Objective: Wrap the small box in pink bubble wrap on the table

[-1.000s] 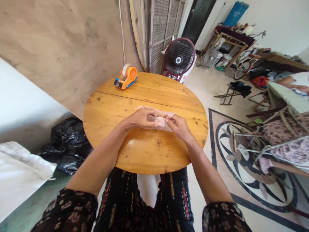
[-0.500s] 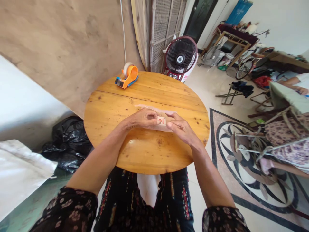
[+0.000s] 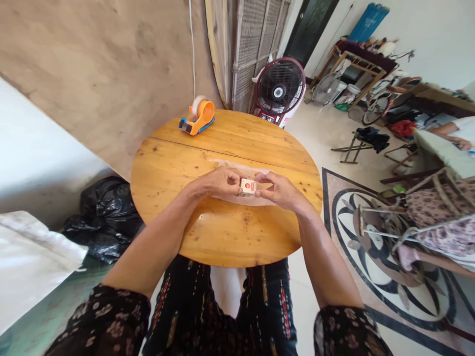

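A small white box with red print (image 3: pixel 248 186) is held between my two hands above the middle of the round wooden table (image 3: pixel 237 237). The fingertips of my left hand (image 3: pixel 223 181) pinch its left side. On its right side, the thumb and fingers of my right hand (image 3: pixel 279 190) hold the edge. Beneath the box and both hands, a sheet of thin clear plastic (image 3: pixel 237 163) lies on the tabletop, partly hidden by them.
An orange tape dispenser (image 3: pixel 200 117) sits at the table's back left. Behind the table is a fan (image 3: pixel 279 92). Black bags (image 3: pixel 107 212) lie on the left. At the right edge, a person's arm (image 3: pixel 447 129) rests near a pale green surface.
The fingers have shifted outward, so more of the box's printed face shows. More of the plastic sheet is visible around the hands.
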`<state>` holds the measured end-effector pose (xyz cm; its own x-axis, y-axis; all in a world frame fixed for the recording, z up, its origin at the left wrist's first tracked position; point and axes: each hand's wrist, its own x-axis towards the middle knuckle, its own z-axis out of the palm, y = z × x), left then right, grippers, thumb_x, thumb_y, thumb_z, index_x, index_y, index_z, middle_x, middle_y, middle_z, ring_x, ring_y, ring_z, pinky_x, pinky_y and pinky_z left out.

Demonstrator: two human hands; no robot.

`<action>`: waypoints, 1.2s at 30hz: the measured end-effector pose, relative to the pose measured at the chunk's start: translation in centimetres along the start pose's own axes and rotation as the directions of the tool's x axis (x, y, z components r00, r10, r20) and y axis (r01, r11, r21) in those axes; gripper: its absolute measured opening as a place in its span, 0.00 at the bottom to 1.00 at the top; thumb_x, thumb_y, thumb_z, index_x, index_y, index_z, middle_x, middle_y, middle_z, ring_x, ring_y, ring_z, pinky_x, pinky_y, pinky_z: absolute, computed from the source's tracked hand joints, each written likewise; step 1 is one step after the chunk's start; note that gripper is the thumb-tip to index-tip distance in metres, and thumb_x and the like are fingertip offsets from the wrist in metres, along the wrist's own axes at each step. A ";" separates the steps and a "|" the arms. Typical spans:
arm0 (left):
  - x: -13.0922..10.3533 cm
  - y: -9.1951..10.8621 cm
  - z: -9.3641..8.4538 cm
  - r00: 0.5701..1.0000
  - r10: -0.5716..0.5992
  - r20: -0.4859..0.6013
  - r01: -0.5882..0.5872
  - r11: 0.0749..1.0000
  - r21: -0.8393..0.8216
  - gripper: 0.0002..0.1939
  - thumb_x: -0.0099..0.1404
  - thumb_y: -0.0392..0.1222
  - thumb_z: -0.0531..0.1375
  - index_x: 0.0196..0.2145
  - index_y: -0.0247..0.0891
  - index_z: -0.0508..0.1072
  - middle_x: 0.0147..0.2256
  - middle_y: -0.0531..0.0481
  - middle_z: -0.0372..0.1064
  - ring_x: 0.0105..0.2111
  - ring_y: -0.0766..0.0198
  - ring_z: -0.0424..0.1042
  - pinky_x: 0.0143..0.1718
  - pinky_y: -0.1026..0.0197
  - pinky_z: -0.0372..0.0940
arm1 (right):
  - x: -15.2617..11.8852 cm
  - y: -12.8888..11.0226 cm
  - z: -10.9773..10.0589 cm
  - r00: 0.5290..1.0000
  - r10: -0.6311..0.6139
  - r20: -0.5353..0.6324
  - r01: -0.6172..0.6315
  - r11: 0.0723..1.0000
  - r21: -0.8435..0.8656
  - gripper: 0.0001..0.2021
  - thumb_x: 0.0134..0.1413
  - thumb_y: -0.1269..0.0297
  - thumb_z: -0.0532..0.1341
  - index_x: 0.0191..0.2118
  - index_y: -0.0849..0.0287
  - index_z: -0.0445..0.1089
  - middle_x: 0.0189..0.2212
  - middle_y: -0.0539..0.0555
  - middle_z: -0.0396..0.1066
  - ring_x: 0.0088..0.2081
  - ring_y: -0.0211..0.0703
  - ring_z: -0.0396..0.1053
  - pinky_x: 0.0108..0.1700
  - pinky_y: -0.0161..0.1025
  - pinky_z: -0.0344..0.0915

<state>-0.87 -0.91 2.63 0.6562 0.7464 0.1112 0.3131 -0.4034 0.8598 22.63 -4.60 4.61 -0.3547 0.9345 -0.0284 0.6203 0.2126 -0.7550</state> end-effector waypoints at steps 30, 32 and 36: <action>0.1 0.2 -0.3 0.998 0.059 0.006 -0.059 0.993 0.104 0.24 0.66 0.57 0.55 0.48 0.37 0.76 0.43 0.46 0.76 0.43 0.56 0.73 0.44 0.59 0.66 | -1.8 -1.3 -0.8 0.934 -0.315 0.166 0.351 0.896 -0.274 0.23 0.47 0.45 0.69 0.48 0.50 0.73 0.58 0.56 0.62 0.59 0.55 0.61 0.59 0.53 0.61; 0.0 0.3 -0.3 1.000 0.027 0.012 -0.028 0.998 0.063 0.25 0.66 0.58 0.55 0.47 0.35 0.76 0.44 0.45 0.77 0.43 0.55 0.73 0.43 0.59 0.66 | -2.2 -1.7 -0.2 0.936 -0.283 0.212 0.342 0.873 -0.346 0.24 0.45 0.47 0.71 0.47 0.53 0.74 0.51 0.58 0.65 0.54 0.56 0.63 0.55 0.53 0.62; -0.1 0.5 -0.3 1.000 0.011 0.022 -0.011 1.000 -0.002 0.26 0.67 0.59 0.54 0.46 0.34 0.77 0.43 0.44 0.77 0.42 0.55 0.74 0.42 0.59 0.66 | -2.6 -1.9 1.0 0.961 -0.258 0.102 0.276 0.857 -0.436 0.06 0.56 0.63 0.63 0.37 0.56 0.76 0.41 0.57 0.68 0.47 0.51 0.66 0.50 0.48 0.63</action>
<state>-0.95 -1.01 3.14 0.6743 0.7302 0.1100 0.3047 -0.4108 0.8593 21.64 -7.75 5.48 -0.5721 0.8139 0.1010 0.7382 0.5647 -0.3690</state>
